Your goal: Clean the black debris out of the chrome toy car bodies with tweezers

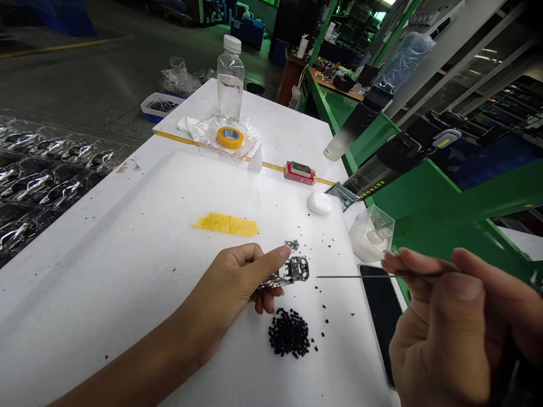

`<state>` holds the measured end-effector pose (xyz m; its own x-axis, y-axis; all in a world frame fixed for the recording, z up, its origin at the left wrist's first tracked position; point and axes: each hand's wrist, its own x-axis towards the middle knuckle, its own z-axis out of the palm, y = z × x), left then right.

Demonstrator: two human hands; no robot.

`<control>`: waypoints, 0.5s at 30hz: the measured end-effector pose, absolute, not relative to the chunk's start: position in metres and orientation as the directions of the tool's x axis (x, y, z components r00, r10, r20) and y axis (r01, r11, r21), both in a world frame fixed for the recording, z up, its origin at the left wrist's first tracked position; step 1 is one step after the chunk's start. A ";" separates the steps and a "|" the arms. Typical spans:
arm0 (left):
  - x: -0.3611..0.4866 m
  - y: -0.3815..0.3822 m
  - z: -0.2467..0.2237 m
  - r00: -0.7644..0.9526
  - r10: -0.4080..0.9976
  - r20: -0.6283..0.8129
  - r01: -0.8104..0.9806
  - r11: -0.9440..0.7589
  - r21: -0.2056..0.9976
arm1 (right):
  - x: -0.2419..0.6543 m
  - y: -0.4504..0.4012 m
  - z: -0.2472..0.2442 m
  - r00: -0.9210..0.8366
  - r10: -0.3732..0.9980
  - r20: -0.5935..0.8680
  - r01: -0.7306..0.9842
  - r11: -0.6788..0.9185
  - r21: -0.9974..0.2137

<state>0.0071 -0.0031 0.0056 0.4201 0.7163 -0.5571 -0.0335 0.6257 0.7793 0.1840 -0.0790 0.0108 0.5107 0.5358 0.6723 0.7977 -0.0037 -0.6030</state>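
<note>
1. Small shiny part [300, 270], pinched by the left hand [244, 274] over a white table [139, 249].
2. Right hand [449, 333] pinching a thin rod [343, 276], tip just beside the part.
3. Nearby, a pile of black bits [289, 333].
4. Farther, a yellow tape strip [227, 224].

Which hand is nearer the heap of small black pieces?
Left: the left hand is just beyond the black heap; the right hand is farther away, to its right.

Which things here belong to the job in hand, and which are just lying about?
Likely in the job:
chrome part, in the left hand
thin metal tool, in the right hand
black bits
silver bits

Apparently just lying about:
phone
water bottle
orange tape roll
white case
</note>
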 end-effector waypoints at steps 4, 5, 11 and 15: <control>0.008 -0.003 0.005 0.420 0.712 -0.563 -0.030 0.631 0.775 | 0.166 -0.074 0.017 0.614 0.503 0.608 0.704 -0.003 -0.710; 0.008 -0.003 0.005 0.419 0.711 -0.565 -0.032 0.633 0.773 | 0.165 -0.073 0.018 0.612 0.519 0.597 0.703 -0.011 -0.711; 0.006 -0.005 0.004 0.426 0.713 -0.557 -0.040 0.630 0.776 | 0.165 -0.070 0.017 0.585 0.541 0.604 0.719 -0.002 -0.695; 0.007 -0.004 0.005 0.427 0.707 -0.564 -0.047 0.640 0.767 | 0.173 -0.075 0.012 0.553 0.542 0.633 0.731 0.050 -0.681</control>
<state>0.0073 -0.0043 0.0049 0.4274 0.7065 -0.5640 -0.0467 0.6403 0.7667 0.1729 -0.0754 0.0116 0.5527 0.5424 0.6327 0.7307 0.0496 -0.6809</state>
